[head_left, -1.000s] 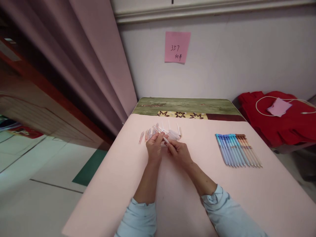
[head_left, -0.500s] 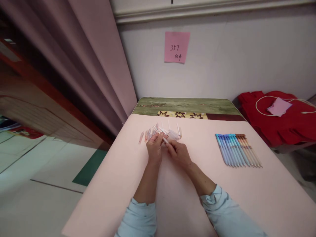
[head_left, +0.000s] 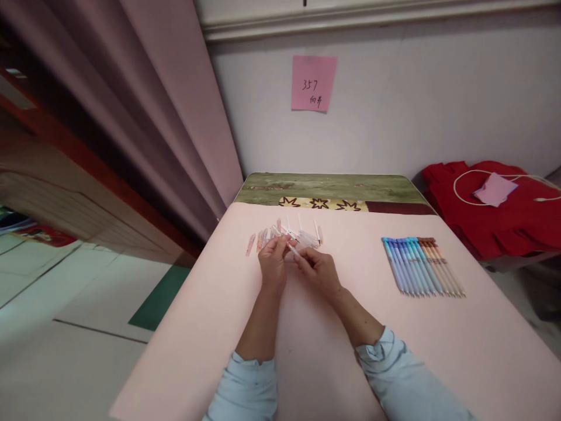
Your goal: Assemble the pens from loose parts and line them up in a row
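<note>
Near the far half of the pink-covered table, my two hands meet with their fingertips close together. My right hand (head_left: 322, 273) is closed in a pinch on a slim white pen part (head_left: 294, 250), tilted toward the left fingers. My left hand (head_left: 272, 266) is closed too, thumb against fingers at the part's upper end; what it pinches is too small and partly hidden to tell. Just beyond the fingers lie loose patterned pen barrels (head_left: 250, 244) on the left. Clear caps or tubes (head_left: 308, 237) and thin white refills (head_left: 316, 228) lie on the right, partly covered by my hands.
Several finished-looking pens (head_left: 421, 266), blue to brown, lie in a neat row to the right. The pink sheet (head_left: 324, 362) covers most of the table. Behind is a wall with a pink note (head_left: 314, 83); a red cloth (head_left: 471, 216) with a white cable lies right, a curtain (head_left: 184, 105) hangs left.
My fingertips have shifted slightly and more of the white pen part shows between the hands. The pen row and the loose parts look unmoved.
</note>
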Motion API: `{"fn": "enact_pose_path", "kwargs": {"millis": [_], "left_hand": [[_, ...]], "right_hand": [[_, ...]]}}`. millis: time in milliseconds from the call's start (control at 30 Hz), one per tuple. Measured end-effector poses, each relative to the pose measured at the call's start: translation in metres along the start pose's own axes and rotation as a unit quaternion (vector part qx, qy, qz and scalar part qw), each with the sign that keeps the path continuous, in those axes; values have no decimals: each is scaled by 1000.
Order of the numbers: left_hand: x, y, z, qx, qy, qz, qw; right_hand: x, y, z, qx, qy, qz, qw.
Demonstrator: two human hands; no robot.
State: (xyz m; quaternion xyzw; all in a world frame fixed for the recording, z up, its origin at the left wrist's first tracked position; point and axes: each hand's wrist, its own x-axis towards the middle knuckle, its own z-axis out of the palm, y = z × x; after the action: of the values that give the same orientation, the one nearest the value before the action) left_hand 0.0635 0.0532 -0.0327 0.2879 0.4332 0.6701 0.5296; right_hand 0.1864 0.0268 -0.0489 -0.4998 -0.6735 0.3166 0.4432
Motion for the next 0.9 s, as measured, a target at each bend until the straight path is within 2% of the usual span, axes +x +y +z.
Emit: {"fn": "enact_pose_path", "kwargs": {"millis": [167,267,367,600,733,800,900], "left_hand": [[-1,2,0,11,10,10,1000],[-2,4,2,22,11,16,1000],[-5,8,4,40,-21,10,999],[-10,9,8,43,-72,-7,996],[-11,7,8,79,-105,7,991],[-8,6,5,100,-71,34,992],[2,6,-5,116,53,78,989]], "right_hand": [[0,-10,-1,-31,-5,6,999],[1,-19,-2,-59,33,24,997],[3,-27,-7,-88,63,35,993],[4,-46,-15,-157,72,35,984],[-8,-50,-27,-194,78,44,977],[-19,-43,-44,-223,92,81,967],[-38,-23,-82,-271,135,180,936]]}}
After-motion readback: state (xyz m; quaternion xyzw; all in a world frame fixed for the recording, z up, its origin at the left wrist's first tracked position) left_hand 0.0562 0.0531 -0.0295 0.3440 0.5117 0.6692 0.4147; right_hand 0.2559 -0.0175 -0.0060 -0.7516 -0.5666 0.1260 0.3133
